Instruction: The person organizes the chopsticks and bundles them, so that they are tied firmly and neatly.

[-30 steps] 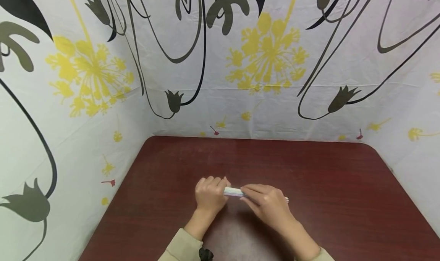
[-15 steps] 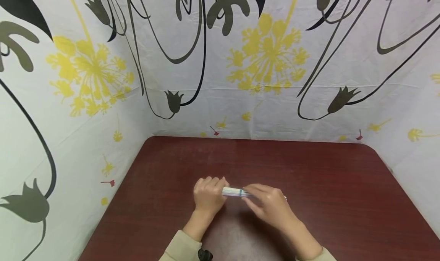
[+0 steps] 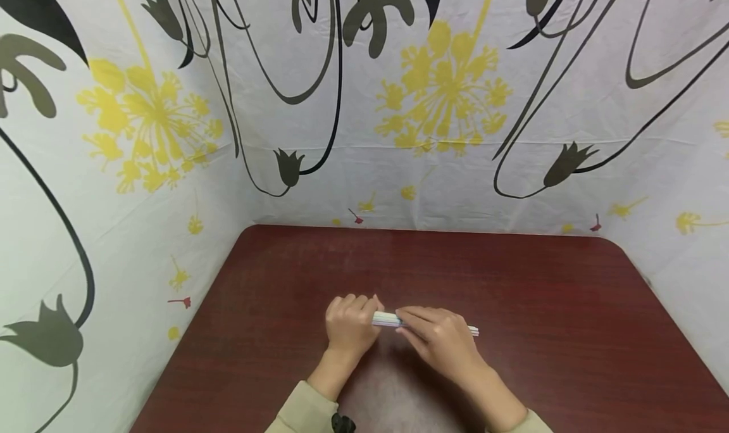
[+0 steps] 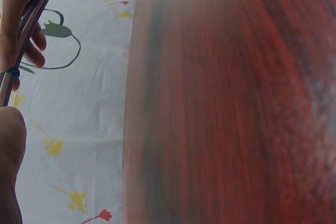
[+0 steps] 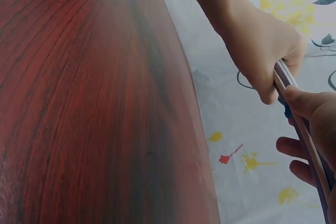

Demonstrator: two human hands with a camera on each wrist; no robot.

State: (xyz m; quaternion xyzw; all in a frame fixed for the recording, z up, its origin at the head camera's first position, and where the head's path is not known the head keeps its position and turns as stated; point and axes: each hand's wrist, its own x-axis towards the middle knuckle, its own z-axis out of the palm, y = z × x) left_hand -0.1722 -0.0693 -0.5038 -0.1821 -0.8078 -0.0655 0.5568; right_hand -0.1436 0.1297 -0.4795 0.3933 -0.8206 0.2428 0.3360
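Note:
Both hands hold one narrow bundle of thin, pale straight sticks [image 3: 386, 320], raised above the table and lying nearly level from left to right. My left hand [image 3: 350, 328] grips its left end in a fist. Farther right, my right hand [image 3: 441, 338] pinches the bundle between thumb and fingers, and the right end pokes out beyond it. The right wrist view shows a blue band [image 5: 287, 110] round the sticks by the right thumb [image 5: 304, 99]. White and purple edges run along the sticks there. Most of the bundle's middle is hidden under the right hand in the head view.
A dark red wood-grain table [image 3: 319, 262] with rounded far corners lies under the hands. White cloth [image 3: 364, 123] printed with yellow and grey flowers hangs behind and at both sides. A black object [image 3: 343, 423] sits at the left sleeve's cuff [image 3: 307, 407].
The right fingertips have slid slightly left along the bundle, covering the blue band that showed half a second ago. More of the right end now shows. The left hand keeps its grip.

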